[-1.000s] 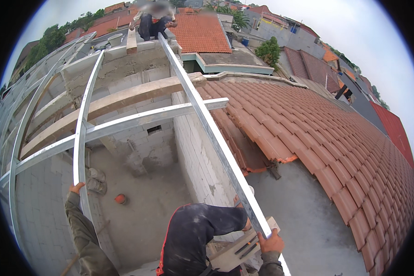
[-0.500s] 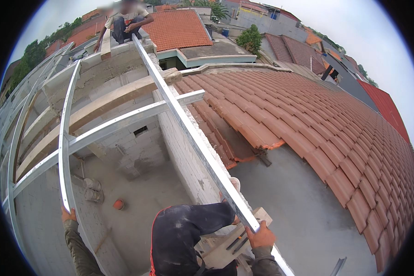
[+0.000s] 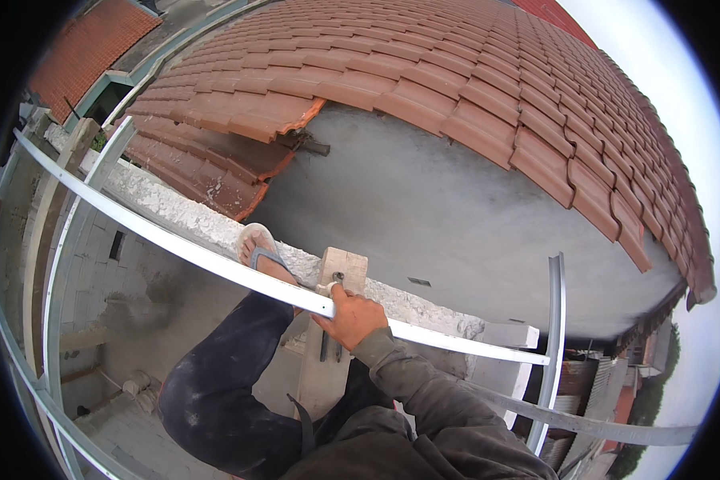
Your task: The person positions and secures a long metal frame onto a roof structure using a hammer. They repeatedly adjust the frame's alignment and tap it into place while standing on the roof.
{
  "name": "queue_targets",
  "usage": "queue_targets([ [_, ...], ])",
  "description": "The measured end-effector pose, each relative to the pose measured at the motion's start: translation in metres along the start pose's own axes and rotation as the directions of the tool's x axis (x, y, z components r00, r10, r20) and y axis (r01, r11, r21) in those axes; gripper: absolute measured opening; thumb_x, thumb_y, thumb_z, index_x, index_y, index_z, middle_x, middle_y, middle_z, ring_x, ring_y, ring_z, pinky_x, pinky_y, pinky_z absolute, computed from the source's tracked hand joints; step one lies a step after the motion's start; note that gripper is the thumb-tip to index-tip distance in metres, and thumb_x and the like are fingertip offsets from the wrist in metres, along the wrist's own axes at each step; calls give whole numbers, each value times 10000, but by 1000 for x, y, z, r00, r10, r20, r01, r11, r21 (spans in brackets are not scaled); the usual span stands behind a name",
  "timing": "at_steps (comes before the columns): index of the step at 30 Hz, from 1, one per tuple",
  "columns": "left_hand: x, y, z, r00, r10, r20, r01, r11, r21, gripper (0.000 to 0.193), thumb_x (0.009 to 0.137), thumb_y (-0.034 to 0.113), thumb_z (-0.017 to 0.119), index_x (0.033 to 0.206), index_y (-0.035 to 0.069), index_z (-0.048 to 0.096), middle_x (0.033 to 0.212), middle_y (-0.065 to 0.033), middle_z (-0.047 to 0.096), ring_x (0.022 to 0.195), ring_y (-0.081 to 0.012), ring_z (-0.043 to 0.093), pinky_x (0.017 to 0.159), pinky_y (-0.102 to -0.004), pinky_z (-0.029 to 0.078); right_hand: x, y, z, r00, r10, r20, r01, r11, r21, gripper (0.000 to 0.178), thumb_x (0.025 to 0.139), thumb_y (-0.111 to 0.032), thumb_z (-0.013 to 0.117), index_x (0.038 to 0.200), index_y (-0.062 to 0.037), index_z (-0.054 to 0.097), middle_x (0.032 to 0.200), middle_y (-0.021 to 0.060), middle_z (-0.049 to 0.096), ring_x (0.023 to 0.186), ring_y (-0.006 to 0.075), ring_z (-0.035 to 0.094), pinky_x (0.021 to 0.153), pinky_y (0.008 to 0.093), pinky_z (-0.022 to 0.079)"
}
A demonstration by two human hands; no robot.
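My right hand (image 3: 354, 320) is closed around a long, shiny metal channel (image 3: 192, 254), which runs across from the far left toward the right. Under this hand lies a wooden board (image 3: 344, 260), with a bolt or nail head near its far end and dark slots beside my wrist. My sandalled foot (image 3: 260, 244) rests on top of the rough block wall (image 3: 176, 212), just beyond the channel. At the right, the metal strip meets an upright metal channel (image 3: 556, 312). My left hand is out of view.
Brown roof tiles (image 3: 456, 80) slope beyond the wall, with a broken-looking edge above a grey concrete surface (image 3: 424, 200). More metal channels (image 3: 64, 248) and a timber beam (image 3: 44, 256) cross at the left. Below them is a deep drop to a room floor (image 3: 168, 320).
The view has swung right, and the squatting person has gone from it. My left hand, earlier on another metal channel, has left the picture. My right hand still grips a metal channel.
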State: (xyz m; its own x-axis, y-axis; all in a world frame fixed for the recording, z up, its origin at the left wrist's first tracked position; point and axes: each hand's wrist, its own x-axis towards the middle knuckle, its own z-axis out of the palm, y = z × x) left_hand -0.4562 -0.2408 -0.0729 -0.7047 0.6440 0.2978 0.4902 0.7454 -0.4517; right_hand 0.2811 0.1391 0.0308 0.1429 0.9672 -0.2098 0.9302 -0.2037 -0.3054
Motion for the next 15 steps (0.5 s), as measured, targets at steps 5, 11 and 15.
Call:
queue_targets([
  [5, -18, 11, -74, 997, 76, 4, -76, 994, -84, 905, 938, 675, 417, 1371, -120, 452, 1314, -303, 540, 1220, -405, 524, 1049, -458, 434, 3, -10, -1, 999, -40, -6, 40, 999, 8, 549, 840, -528, 683, 1069, -44, 561, 740, 168, 672, 631, 359, 689, 578, 467, 554],
  [11, -7, 41, -134, 890, -171, 422, 153, 985, 77, 1028, 834, 773, 485, 1552, 90, 213, 1487, -202, 425, 1342, -430, 423, 1070, -648, 339, 6, -11, -2, 999, -47, 13, 47, 999, -17, 527, 848, -526, 678, 1038, -49, 560, 762, 162, 678, 647, 345, 694, 575, 452, 555],
  [15, 41, 35, -85, 924, -115, 366, 185, 969, -162, 790, 859, 301, 689, 1470, 4, 286, 1213, -287, 594, 1111, -408, 610, 919, -474, 498, 4, -3, -1, 999, -8, -43, 9, 999, 34, 489, 830, -494, 713, 999, -65, 552, 778, 150, 679, 694, 333, 701, 605, 446, 556],
])
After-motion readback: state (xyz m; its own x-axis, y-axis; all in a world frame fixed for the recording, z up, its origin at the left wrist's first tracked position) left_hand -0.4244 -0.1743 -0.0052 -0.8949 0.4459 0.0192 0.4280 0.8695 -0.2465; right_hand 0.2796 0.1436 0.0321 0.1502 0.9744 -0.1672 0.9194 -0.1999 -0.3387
